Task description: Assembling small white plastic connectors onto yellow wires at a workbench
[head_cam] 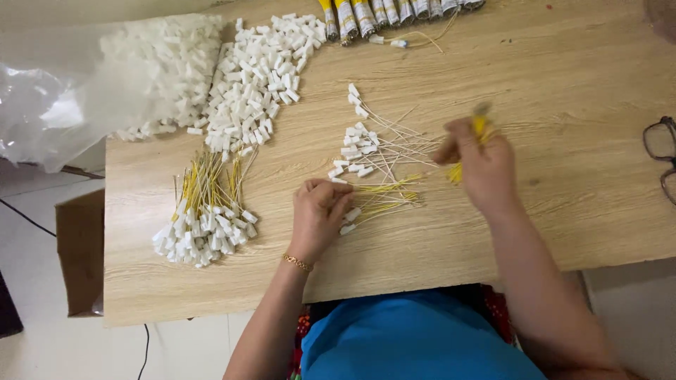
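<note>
My left hand (318, 211) rests on the wooden table (563, 84), fingers curled over small white plastic pieces with thin wires (373, 204) attached. My right hand (479, 165) is lifted slightly to the right, closed on a small bundle of yellow wires (480, 127); it looks blurred. Between the hands lies a loose fan of white-tipped wires (373, 144). A finished-looking heap of yellow wires with white ends (204, 218) lies to the left of my left hand.
A large pile of loose white plastic pieces (257, 77) spills from a clear plastic bag (91, 84) at the back left. Yellow-banded bundles (380, 13) line the far edge. Eyeglasses (662, 151) lie at the right edge. A cardboard box (81, 246) stands on the floor left.
</note>
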